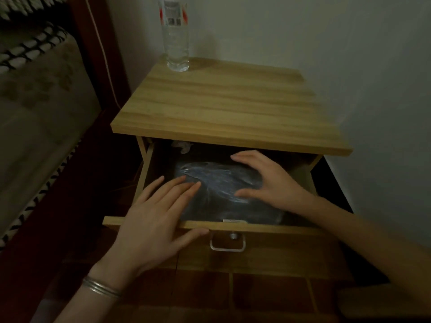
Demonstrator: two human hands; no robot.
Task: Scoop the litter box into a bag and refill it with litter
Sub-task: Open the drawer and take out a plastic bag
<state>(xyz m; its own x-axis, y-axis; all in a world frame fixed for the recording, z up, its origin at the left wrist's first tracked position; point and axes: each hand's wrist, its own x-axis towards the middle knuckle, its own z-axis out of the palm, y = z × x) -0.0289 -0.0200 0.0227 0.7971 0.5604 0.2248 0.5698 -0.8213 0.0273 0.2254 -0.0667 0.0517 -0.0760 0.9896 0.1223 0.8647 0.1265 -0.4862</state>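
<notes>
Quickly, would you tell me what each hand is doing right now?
Left hand: open, fingers flat on the dark plastic bag in the drawer.
Right hand: open, curled over the bag, not closed.

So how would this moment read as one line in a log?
stage: fetching bag | drawer: open | black plastic bags: inside drawer | left hand: fingers on bags, open | right hand: open over bags | bottle: on nightstand

The bottle (175, 33) top is cut off; drawer (300, 170) depths too dark.
</notes>
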